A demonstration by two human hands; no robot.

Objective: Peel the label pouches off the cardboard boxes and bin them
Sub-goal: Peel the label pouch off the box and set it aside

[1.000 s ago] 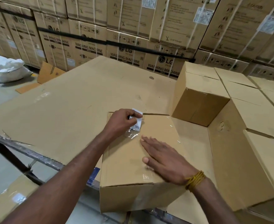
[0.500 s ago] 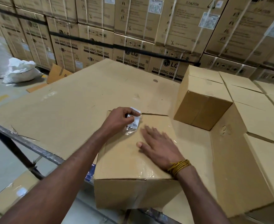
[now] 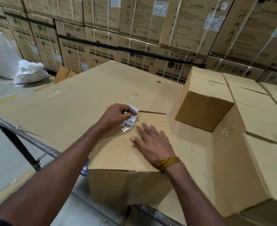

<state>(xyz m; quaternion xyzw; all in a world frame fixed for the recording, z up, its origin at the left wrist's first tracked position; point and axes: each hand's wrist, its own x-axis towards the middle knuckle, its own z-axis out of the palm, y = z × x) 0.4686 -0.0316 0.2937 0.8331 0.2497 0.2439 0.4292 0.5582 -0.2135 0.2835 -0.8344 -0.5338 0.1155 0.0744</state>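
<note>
A closed cardboard box (image 3: 118, 154) stands in front of me on a big cardboard sheet. My left hand (image 3: 116, 115) pinches a clear label pouch (image 3: 131, 119) with white printed paper in it, lifted partly off the box's far top edge. The pouch's lower clear film still lies on the box top. My right hand (image 3: 152, 142) rests flat on the box top with fingers spread, just right of the pouch. A yellow thread band circles that wrist.
Several more plain boxes (image 3: 204, 101) are stacked at the right. The cardboard sheet (image 3: 72, 101) covers a metal-framed table (image 3: 20, 136). White sacks (image 3: 28, 72) lie on the floor at the far left. A wall of washing-machine cartons (image 3: 134, 46) stands behind.
My left hand has peeled the pouch a little further up from the box top. The right hand stays flat on the box; my view has shifted slightly left.
</note>
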